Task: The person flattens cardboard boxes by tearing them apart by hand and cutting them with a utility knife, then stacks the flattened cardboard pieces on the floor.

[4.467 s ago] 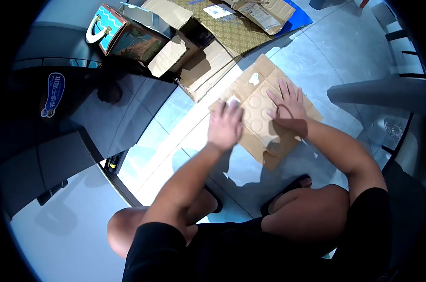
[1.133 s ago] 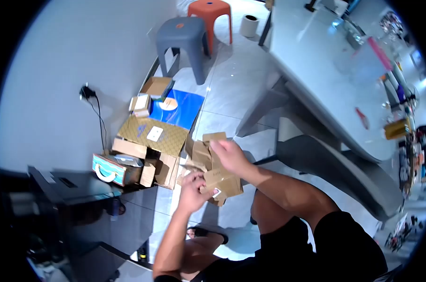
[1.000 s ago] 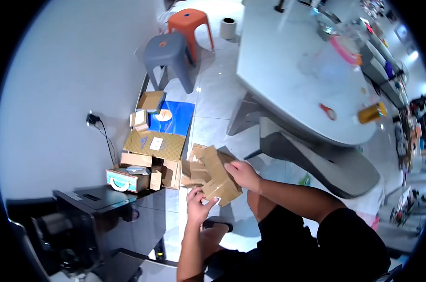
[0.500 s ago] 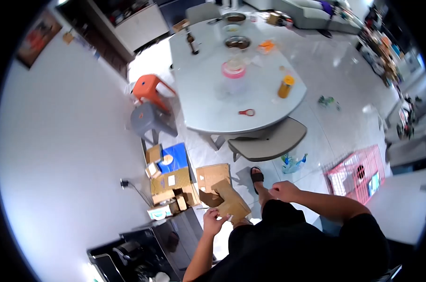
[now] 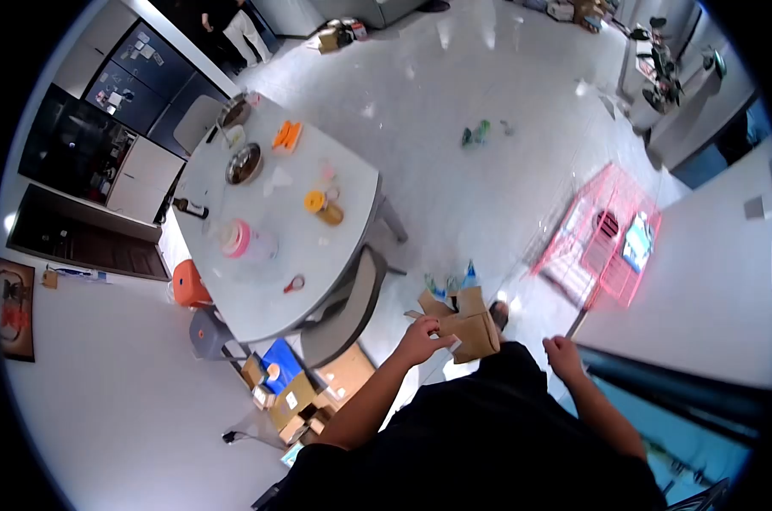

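A small brown cardboard box with its flaps standing open is in front of my body. My left hand grips its near left side, thumb along the edge. A small white patch shows on the box beside the thumb. To the right of my body hangs my right hand, closed in a loose fist and apart from the box; nothing shows in it. Just beyond the box, clear plastic bottles with blue and green parts lie on the floor, partly hidden by its flaps.
A white table at left carries a yellow-lidded jar, a pink-lidded container and bowls. A grey chair stands at its edge. Flattened cardboard lies at lower left; a pink wire cage stands right. Another person is far off.
My view has turned to the right, away from the cardboard pile. The box has come along in my left hand, moving towards the bottles. My right hand remains closed and is now lower, beside my body.
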Demonstrator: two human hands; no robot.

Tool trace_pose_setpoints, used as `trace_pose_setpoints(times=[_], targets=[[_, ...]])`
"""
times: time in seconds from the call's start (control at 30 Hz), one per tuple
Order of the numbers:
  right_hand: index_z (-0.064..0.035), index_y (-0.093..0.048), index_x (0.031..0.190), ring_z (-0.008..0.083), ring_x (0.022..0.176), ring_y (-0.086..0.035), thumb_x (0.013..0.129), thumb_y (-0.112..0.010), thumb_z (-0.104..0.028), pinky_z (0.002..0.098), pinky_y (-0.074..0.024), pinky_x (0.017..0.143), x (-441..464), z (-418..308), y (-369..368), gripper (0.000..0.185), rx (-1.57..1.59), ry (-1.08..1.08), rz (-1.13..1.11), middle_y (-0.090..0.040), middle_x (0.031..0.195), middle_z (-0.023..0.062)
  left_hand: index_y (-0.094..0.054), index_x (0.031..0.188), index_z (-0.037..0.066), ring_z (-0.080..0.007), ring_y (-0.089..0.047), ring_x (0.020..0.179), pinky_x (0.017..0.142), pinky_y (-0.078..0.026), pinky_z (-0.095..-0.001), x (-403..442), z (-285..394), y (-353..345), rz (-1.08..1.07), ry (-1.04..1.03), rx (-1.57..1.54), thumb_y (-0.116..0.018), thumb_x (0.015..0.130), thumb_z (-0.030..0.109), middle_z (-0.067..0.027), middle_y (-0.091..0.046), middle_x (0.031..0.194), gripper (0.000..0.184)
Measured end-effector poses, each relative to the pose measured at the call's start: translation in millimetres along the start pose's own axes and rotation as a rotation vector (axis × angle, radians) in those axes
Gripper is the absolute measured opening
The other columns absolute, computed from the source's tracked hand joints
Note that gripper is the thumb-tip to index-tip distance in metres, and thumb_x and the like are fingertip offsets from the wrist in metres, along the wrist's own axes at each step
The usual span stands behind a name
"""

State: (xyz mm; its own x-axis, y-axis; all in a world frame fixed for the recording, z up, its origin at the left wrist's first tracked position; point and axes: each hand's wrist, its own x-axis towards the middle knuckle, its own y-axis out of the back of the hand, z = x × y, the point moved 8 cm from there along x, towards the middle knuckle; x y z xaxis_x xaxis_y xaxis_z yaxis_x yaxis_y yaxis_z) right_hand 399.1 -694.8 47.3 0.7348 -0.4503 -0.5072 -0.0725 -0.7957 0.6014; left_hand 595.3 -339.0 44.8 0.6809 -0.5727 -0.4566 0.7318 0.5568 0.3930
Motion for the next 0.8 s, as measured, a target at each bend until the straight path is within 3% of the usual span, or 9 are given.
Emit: trace_pose_setpoints(times=[0.1, 0.23, 0.33, 0.43, 0.47, 0.63, 0.7, 0.8], targets=[[-0.0015, -0.066, 0.079, 0.0161, 0.059, -0.063, 0.102, -0.068, -0.037, 0.0357, -0.0508, 0.057, 61, -32, 56, 0.042, 0.153, -0.080, 0.072, -0.064, 0.066, 0.0063, -0.080, 0.116, 0.005, -0.0233, -0.062, 0.121, 0.103, -0.050, -0.0364, 85, 62, 11, 0.108, -0.044, -0.245, -0.088, 0.090, 0.036, -0.0109, -0.067, 0.130, 0.041], [-0.0032, -0.063, 0.079, 0.0121, 0.061, -0.060, 0.106, -0.065, -0.032, 0.0319, -0.0485, 0.059, 162, -124, 117, 0.039, 0.245, 0.129, 0.043, -0.061, 0.067, 0.0028, -0.080, 0.118, 0.006, -0.0208, -0.062, 0.116, 0.100, -0.050, -0.0350, 174, 140, 41, 0.163, -0.081, -0.391, -0.086, 0.091, 0.039, -0.0105, -0.066, 0.127, 0.044], [-0.0054, -0.063, 0.080, 0.0090, 0.060, -0.055, 0.108, -0.064, -0.031, 0.0294, -0.0456, 0.058, 236, -184, 146, 0.038, 0.342, 0.192, 0.023, -0.059, 0.067, 0.0005, -0.079, 0.117, 0.005, -0.0188, -0.062, 0.108, 0.094, -0.051, -0.0318, 217, 180, 84, 0.334, -0.158, -0.365, -0.086, 0.093, 0.036, -0.0085, -0.063, 0.133, 0.040], [-0.0080, -0.060, 0.078, 0.0082, 0.059, -0.051, 0.109, -0.064, -0.029, 0.0285, -0.0406, 0.056, 286, -238, 165, 0.038, 0.448, 0.235, 0.025, -0.056, 0.066, -0.0013, -0.079, 0.116, 0.004, -0.0182, -0.063, 0.105, 0.091, -0.051, -0.0316, 273, 189, 125, 0.380, -0.197, -0.422, -0.087, 0.092, 0.036, -0.0075, -0.063, 0.134, 0.041], [-0.0071, -0.060, 0.078, 0.0086, 0.060, -0.052, 0.109, -0.065, -0.030, 0.0287, -0.0422, 0.057, 306, -243, 165, 0.039, 0.487, 0.213, 0.009, -0.056, 0.066, -0.0011, -0.075, 0.121, 0.001, -0.0158, -0.063, 0.118, 0.101, -0.052, -0.0335, 293, 192, 138, 0.331, -0.167, -0.464, -0.085, 0.094, 0.021, -0.0040, -0.060, 0.135, 0.035], [-0.0061, -0.062, 0.078, 0.0088, 0.059, -0.055, 0.108, -0.066, -0.032, 0.0286, -0.0443, 0.056, 412, -304, 171, 0.039, 0.426, 0.232, -0.063, -0.058, 0.065, -0.0004, -0.075, 0.122, 0.004, -0.0145, -0.062, 0.115, 0.102, -0.051, -0.0343, 372, 213, 243, 0.444, -0.151, -0.494, -0.086, 0.094, 0.022, -0.0017, -0.066, 0.126, 0.035], [-0.0046, -0.063, 0.079, 0.0097, 0.060, -0.057, 0.107, -0.066, -0.033, 0.0292, -0.0460, 0.057, 474, -336, 180, 0.039, 0.360, 0.184, -0.071, -0.058, 0.065, 0.0005, -0.079, 0.111, 0.003, -0.0157, -0.064, 0.107, 0.090, -0.051, -0.0321, 403, 226, 297, 0.490, -0.069, -0.557, -0.086, 0.092, 0.027, -0.0054, -0.069, 0.116, 0.032], [-0.0056, -0.062, 0.081, 0.0101, 0.060, -0.054, 0.105, -0.066, -0.031, 0.0307, -0.0432, 0.056, 588, -352, 186, 0.035, 0.188, 0.198, 0.002, -0.056, 0.068, 0.0001, -0.076, 0.121, 0.005, -0.0154, -0.061, 0.113, 0.096, -0.050, -0.0341, 464, 219, 371, 0.405, 0.021, -0.558, -0.088, 0.091, 0.033, -0.0048, -0.067, 0.126, 0.042]])
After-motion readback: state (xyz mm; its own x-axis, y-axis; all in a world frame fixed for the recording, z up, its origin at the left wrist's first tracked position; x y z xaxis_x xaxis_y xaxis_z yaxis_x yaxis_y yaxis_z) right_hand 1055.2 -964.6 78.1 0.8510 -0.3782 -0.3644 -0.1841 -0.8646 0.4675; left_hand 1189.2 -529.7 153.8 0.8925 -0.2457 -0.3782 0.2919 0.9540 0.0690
